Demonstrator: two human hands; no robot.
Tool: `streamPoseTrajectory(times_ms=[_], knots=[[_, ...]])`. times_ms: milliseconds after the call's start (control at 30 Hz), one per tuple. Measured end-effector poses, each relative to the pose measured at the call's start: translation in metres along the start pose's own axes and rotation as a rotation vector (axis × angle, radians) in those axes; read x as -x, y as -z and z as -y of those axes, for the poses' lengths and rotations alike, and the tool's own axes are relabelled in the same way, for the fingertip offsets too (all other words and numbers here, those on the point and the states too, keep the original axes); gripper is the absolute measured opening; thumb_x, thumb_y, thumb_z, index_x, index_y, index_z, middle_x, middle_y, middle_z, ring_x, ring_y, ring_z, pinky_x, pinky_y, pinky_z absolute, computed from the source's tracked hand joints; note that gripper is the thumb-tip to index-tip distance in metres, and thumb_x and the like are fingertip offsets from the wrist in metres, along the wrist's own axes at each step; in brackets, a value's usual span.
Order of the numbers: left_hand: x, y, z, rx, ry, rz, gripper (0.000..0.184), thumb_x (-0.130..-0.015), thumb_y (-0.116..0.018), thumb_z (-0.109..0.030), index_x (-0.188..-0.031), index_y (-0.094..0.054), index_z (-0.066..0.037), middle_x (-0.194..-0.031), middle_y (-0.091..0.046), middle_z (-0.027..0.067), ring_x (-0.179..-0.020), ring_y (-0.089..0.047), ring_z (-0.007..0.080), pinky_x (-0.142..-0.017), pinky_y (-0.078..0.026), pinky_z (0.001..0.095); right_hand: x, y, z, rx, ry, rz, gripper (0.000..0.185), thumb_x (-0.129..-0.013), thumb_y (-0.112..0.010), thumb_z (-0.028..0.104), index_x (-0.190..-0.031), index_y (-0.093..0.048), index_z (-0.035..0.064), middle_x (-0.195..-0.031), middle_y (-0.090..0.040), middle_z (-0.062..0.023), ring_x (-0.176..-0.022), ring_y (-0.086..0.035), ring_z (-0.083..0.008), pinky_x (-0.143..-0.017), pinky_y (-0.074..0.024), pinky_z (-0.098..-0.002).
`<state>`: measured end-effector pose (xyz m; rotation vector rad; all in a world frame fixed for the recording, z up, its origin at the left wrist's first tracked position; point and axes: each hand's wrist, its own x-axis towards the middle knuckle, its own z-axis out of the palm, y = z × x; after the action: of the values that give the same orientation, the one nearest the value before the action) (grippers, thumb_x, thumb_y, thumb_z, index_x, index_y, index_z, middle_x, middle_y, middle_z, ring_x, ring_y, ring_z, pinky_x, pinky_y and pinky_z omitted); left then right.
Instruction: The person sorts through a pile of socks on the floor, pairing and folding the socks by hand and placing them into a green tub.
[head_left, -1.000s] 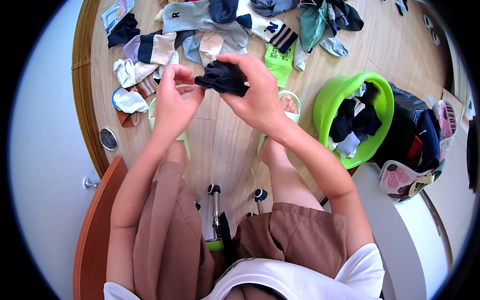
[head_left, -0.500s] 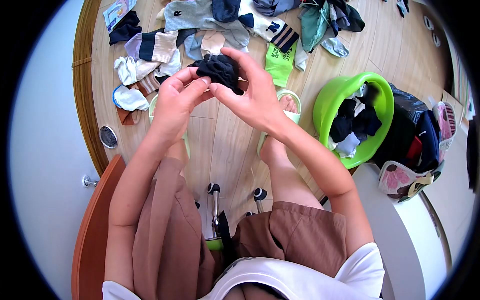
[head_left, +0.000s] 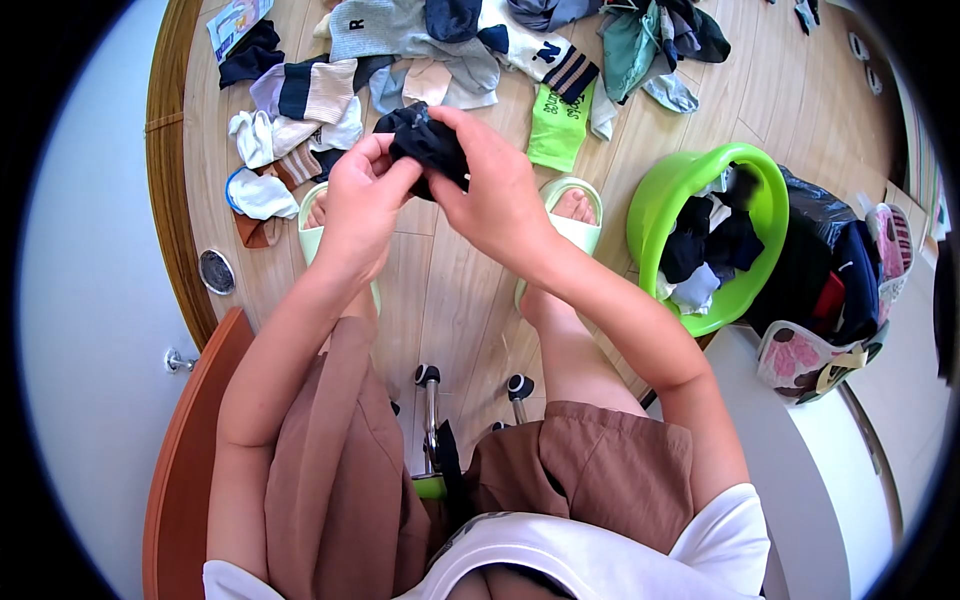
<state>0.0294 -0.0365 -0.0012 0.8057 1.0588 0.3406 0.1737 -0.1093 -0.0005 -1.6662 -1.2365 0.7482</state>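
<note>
A bunched black sock is held up between both hands, above the floor and my slippers. On its left side, my left hand pinches the cloth between thumb and fingers. From the right, my right hand wraps its fingers over the far edge, with the thumb at the near side. Parts of the fingertips are hidden behind the fabric. Beyond the hands lie many loose socks, among them a lime green sock, a grey sock and a white sock.
To the right stands a green basin with dark and light socks inside. Beside it are a black plastic bag and a flower-patterned bag. A pale green slipper is on my foot. Chair casters show between my legs.
Both hands have shifted slightly left with the black sock. The sock has turned in my fingers, and the right hand has closed in around it.
</note>
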Motion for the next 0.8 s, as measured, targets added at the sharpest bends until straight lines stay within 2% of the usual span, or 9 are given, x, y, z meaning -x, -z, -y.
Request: streamPoseTrajectory(times_ms=[67, 133, 233, 333, 367, 467, 500, 700, 800], knots=[[0.002, -0.006, -0.004, 0.189, 0.044, -0.014, 0.019, -0.100, -0.058, -0.010, -0.117, -0.059, -0.003, -0.112, -0.067, 0.0050, -0.099, -0.065, 0.0143, -0.091, -0.053, 0.0334, -0.001, 0.002, -0.002, -0.033, -0.059, 0.004, 0.042, -0.084, -0.067, 0.001, -0.123, -0.055, -0.0010, -0.103, -0.068, -0.0228, -0.094, -0.067, -0.0434, -0.083, -0.0548, -0.0434], [0.004, -0.008, -0.006, 0.338, 0.066, -0.011, 0.021, -0.103, -0.054, -0.014, -0.120, -0.058, -0.004, -0.115, -0.066, 0.0060, -0.102, -0.064, 0.0166, -0.095, -0.052, 0.0358, -0.004, 0.007, -0.003, -0.086, -0.150, 0.024, 0.039, -0.083, -0.068, 0.001, -0.121, -0.057, -0.0014, -0.102, -0.068, -0.0230, -0.093, -0.068, -0.0421, -0.081, -0.0547, -0.0425], [0.000, 0.002, 0.003, 0.558, 0.140, 0.037, 0.023, -0.105, -0.052, -0.020, -0.123, -0.057, -0.006, -0.119, -0.066, 0.0071, -0.107, -0.064, 0.0192, -0.100, -0.050, 0.0384, -0.005, 0.005, -0.012, -0.204, -0.240, -0.056, 0.027, -0.090, -0.067, 0.003, -0.116, -0.060, -0.0021, -0.100, -0.072, -0.0173, -0.090, -0.071, -0.0316, -0.079, -0.0554, -0.0375], [-0.006, 0.011, 0.007, 0.710, 0.188, 0.076, 0.029, -0.106, -0.053, -0.024, -0.128, -0.056, -0.006, -0.123, -0.065, 0.0075, -0.112, -0.063, 0.0193, -0.099, -0.050, 0.0378, -0.007, 0.008, -0.013, -0.660, -0.471, -0.023, 0.019, -0.097, -0.063, 0.005, -0.114, -0.061, -0.0023, -0.099, -0.073, -0.0094, -0.089, -0.071, -0.0191, -0.078, -0.0553, -0.0316], [-0.006, 0.012, 0.007, 0.750, 0.197, 0.085, 0.032, -0.105, -0.053, -0.025, -0.130, -0.056, -0.005, -0.125, -0.065, 0.0076, -0.114, -0.062, 0.0190, -0.098, -0.051, 0.0372, -0.007, 0.008, -0.013, -0.763, -0.530, -0.023, 0.018, -0.103, -0.056, 0.011, -0.116, -0.063, 0.0003, -0.103, -0.072, -0.0033, -0.090, -0.070, -0.0135, -0.080, -0.0562, -0.0308], [0.003, -0.003, -0.011, 0.551, 0.160, -0.031, 0.029, -0.105, -0.054, -0.028, -0.127, -0.058, -0.009, -0.122, -0.066, 0.0045, -0.112, -0.063, 0.0157, -0.098, -0.051, 0.0351, -0.011, 0.021, -0.005, -1.133, -0.879, 0.005, 0.022, -0.105, -0.053, 0.018, -0.118, -0.064, 0.0038, -0.107, -0.072, -0.0039, -0.093, -0.069, -0.0142, -0.084, -0.0565, -0.0330], [0.002, -0.005, -0.010, 0.517, 0.124, -0.043, 0.026, -0.106, -0.054, -0.028, -0.124, -0.059, -0.009, -0.120, -0.067, 0.0036, -0.109, -0.064, 0.0141, -0.097, -0.051, 0.0334, -0.009, 0.020, -0.006, -1.170, -0.874, 0.030, 0.026, -0.107, -0.051, 0.024, -0.119, -0.064, 0.0062, -0.113, -0.071, -0.0048, -0.099, -0.068, -0.0141, -0.088, -0.0558, -0.0346], [-0.007, -0.004, 0.006, 0.376, -0.170, -0.103, 0.018, -0.106, -0.055, -0.025, -0.108, -0.062, -0.009, -0.106, -0.068, -0.0011, -0.095, -0.064, 0.0072, -0.088, -0.052, 0.0258, -0.007, 0.025, 0.003, -1.302, -0.973, 0.195, 0.034, -0.106, -0.052, 0.036, -0.125, -0.061, 0.0097, -0.119, -0.069, -0.0029, -0.106, -0.066, -0.0147, -0.093, -0.0536, -0.0377], [-0.013, -0.004, 0.004, 0.323, -0.235, -0.133, 0.018, -0.106, -0.056, -0.025, -0.105, -0.063, -0.008, -0.099, -0.068, -0.0022, -0.089, -0.063, 0.0063, -0.081, -0.052, 0.0246, -0.005, 0.024, 0.003, -1.280, -0.915, 0.307, 0.038, -0.105, -0.052, 0.042, -0.127, -0.060, 0.0121, -0.122, -0.068, -0.0008, -0.107, -0.065, -0.0133, -0.094, -0.0531, -0.0385]])
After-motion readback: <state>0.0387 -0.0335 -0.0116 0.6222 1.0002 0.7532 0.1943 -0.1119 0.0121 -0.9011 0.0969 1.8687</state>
